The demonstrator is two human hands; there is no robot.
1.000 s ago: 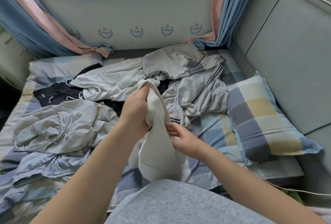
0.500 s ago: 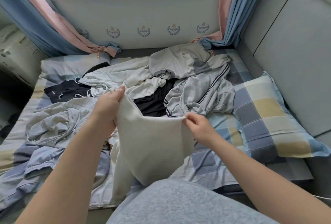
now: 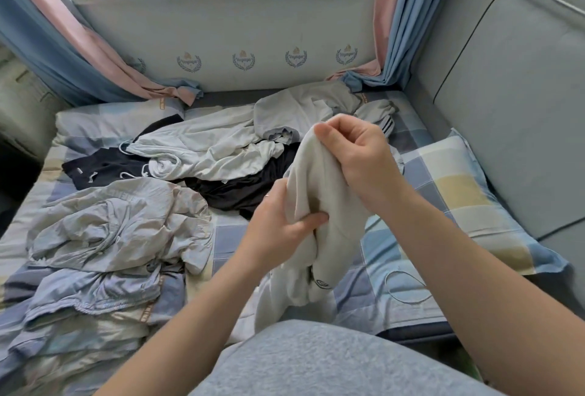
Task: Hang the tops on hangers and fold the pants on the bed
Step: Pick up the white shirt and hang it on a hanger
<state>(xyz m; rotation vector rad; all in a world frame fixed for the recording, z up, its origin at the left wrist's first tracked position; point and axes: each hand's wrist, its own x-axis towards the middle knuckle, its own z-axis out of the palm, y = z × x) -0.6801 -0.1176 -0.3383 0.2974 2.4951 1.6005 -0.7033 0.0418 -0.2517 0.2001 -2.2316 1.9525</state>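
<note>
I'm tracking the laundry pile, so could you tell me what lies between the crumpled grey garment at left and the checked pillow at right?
In the head view, black clothing, then both hands holding a cream garment.

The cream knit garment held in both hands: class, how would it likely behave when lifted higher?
The cream knit garment probably flops: it drapes below the right hand and bunches in the left hand. Likely light, since only a pinch supports it.

Checked bed [image 3: 228, 237] — rumpled clothes [image 3: 120, 224], pillow [image 3: 456, 193] on it.
</note>
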